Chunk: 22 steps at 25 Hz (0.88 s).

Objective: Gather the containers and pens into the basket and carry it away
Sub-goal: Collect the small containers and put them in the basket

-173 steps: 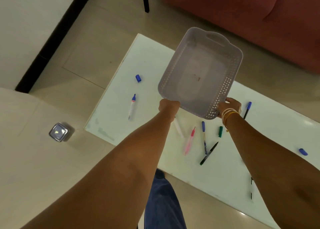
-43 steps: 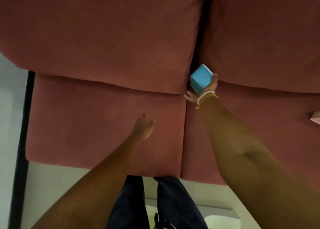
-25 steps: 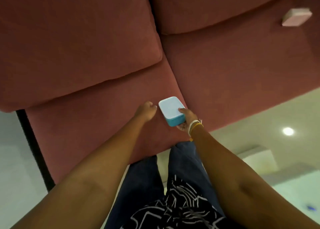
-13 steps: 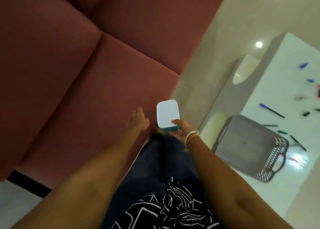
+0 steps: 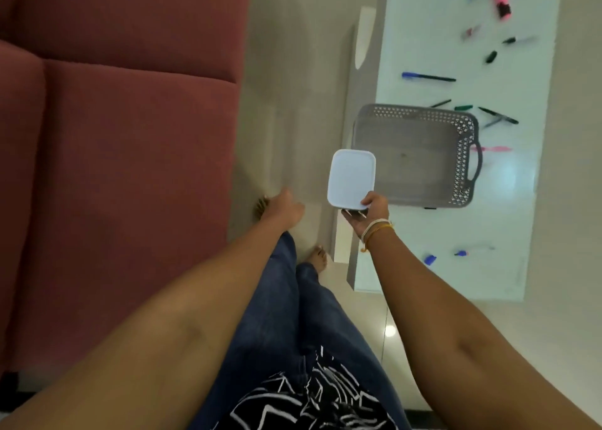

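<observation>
My right hand grips a small blue container with a pale lid from below, holding it over the near left edge of the grey perforated basket. The basket stands empty on the white table. My left hand hangs over the floor with its fingers loosely curled and nothing in it. Several pens lie on the table: a blue and black pen, a pink pen, green and black pens beyond the basket, and a white pen with a blue cap on the near side.
A dark red sofa fills the left side. A strip of tiled floor runs between sofa and table, with my bare feet on it. A pink object and loose blue caps lie on the table.
I have turned from the sofa toward the table. My right hand carried the container from near my lap out to the basket's near edge. My left hand stayed empty.
</observation>
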{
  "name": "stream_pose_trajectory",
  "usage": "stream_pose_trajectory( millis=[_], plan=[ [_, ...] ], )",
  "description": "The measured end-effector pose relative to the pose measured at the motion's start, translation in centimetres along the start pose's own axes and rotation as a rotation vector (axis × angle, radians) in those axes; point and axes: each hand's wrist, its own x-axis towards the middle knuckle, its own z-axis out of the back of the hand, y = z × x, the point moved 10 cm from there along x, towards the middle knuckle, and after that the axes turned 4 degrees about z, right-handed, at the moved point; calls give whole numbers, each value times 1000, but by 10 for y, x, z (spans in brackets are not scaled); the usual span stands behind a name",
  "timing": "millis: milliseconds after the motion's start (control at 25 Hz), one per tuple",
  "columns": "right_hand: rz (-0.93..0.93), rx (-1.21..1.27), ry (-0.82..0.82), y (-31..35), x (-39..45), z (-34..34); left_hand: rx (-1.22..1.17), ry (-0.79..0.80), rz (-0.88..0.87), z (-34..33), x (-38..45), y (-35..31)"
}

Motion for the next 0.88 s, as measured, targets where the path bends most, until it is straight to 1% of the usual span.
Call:
stream_pose_trajectory(
  millis=[120, 280, 360, 480, 560, 680, 760, 880],
  plan=[
    [84, 29, -71, 27, 35, 34, 43, 77, -25, -47, 15, -30],
    [154, -45, -88, 55, 84, 44, -56, 66, -31, -74, 54, -73],
    [163, -186, -86, 67, 108, 41, -109, 45, -18, -78, 74, -91],
    [138, -442, -15, 78, 141, 25, -176, 54, 1, -81, 99, -110],
    [142, -591, -33, 88, 145, 20, -229, 94, 18, -86, 111, -120],
    [208, -808, -74, 98, 141, 23, -272, 130, 14, -90, 119, -132],
    [201, -876, -87, 97, 141, 30, -295, 133, 0, -92, 122, -137],
    [152, -927, -62, 89, 133, 41, -396, 152, 38, -99, 115, -130]
  ],
)
